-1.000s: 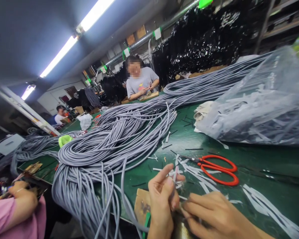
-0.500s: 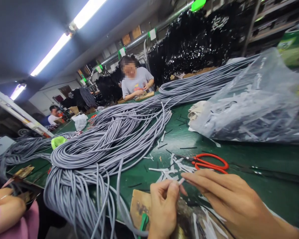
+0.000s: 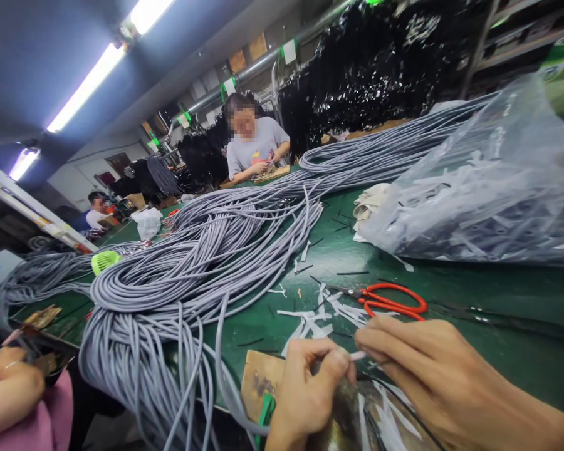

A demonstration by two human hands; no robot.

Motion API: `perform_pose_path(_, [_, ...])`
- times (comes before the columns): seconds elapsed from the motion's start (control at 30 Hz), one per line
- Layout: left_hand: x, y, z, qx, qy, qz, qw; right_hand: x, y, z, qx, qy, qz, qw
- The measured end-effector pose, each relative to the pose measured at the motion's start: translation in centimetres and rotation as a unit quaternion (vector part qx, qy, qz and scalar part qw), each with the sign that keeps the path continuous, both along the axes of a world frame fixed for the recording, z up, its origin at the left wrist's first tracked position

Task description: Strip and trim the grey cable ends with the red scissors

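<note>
Close together over the front of the bench are my left hand [image 3: 310,385] and my right hand [image 3: 423,357]. A thin whitish strip [image 3: 358,355] bridges the small gap between them. Thumb and forefinger of my left hand pinch one end; the fingers of my right hand are pressed together at the other, its thumb hidden. One grey cable [image 3: 235,401] runs in behind my left hand, where its end is hidden. Beneath the hands lie white scraps [image 3: 390,416], a thin black cord and a wooden block [image 3: 258,382] with a green clip [image 3: 266,416].
Red-handled scissors [image 3: 395,297] lie beyond my hands among loose white strips [image 3: 310,326]. A big heap of grey cables [image 3: 169,275] covers the left side of the green bench [image 3: 474,288]. At right stands a clear bag [image 3: 470,207] of scraps. Co-workers sit across and at left.
Both hands have shifted slightly, with more of the whitish strip now showing between the fingertips. My right hand's fingers have curled in more. The camera view has tilted a little.
</note>
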State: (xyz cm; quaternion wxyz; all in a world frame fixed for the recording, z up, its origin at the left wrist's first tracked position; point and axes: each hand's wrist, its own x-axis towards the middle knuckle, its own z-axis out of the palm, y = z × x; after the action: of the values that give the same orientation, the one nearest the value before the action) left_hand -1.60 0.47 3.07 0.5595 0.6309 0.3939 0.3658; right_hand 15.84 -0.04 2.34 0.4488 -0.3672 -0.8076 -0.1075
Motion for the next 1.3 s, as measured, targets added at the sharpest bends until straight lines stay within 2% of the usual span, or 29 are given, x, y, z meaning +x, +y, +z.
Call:
perform_pose_path(0.13, [-0.1, -0.2, -0.4, 0.016, -0.034, -0.001, 0.999, 0.0, 1.0, -0.3, -0.058, 0.055, 0.05, 0.995])
perform_pose_path(0.23, [0.0, -0.3, -0.6, -0.013, -0.046, 0.036, 0.998, 0.4, 0.8, 0.4, -0.021, 0.066, 0.036, 0.997])
perform_pose_path(0.33, [0.1, -0.2, -0.6, -0.025, -0.042, 0.042, 0.998, 1.0, 0.2, 1.1, 0.028, 0.025, 0.022, 0.999])
perform_pose_path(0.43, [0.0, -0.3, -0.8, -0.02, -0.038, 0.063, 0.997, 1.4, -0.2, 1.4, 0.024, -0.032, -0.008, 0.999])
perform_pose_path(0.53, [0.2, -0.6, -0.9, 0.025, -0.022, 0.12, 0.992, 1.3, -0.3, 1.4, 0.049, -0.075, -0.061, 0.994])
perform_pose_path(0.63, [0.6, -1.0, -1.0, 0.091, 0.009, 0.176, 0.98, 0.4, -0.4, 1.5, 0.079, -0.062, -0.07, 0.992])
perform_pose_path(0.67, [0.8, -1.1, -1.1, 0.11, 0.018, 0.192, 0.975, -0.1, -0.5, 1.6, 0.067, -0.037, -0.058, 0.995])
perform_pose_path(0.73, [1.0, -1.3, -1.2, 0.142, 0.034, 0.219, 0.965, -1.0, -0.5, 1.5, -0.007, 0.033, -0.022, 0.999])
perform_pose_path(0.87, [1.0, -1.4, -1.6, 0.185, 0.046, 0.256, 0.948, -2.4, -0.7, 0.9, -0.191, 0.152, 0.041, 0.969])
perform_pose_path(0.93, [0.9, -1.4, -1.6, 0.212, 0.048, 0.262, 0.94, -2.5, -0.8, 0.6, -0.223, 0.175, 0.056, 0.957])
perform_pose_path(1.07, [0.8, -1.2, -1.4, 0.253, 0.042, 0.212, 0.943, -2.5, -1.0, 0.5, -0.272, 0.196, 0.065, 0.94])
perform_pose_path(1.17, [0.8, -1.1, -1.2, 0.269, 0.045, 0.205, 0.94, -2.4, -1.0, 0.3, -0.316, 0.199, 0.068, 0.925])
perform_pose_path(1.3, [0.8, -1.1, -1.3, 0.269, 0.064, 0.205, 0.939, -2.6, -1.0, -0.1, -0.321, 0.198, 0.063, 0.924])
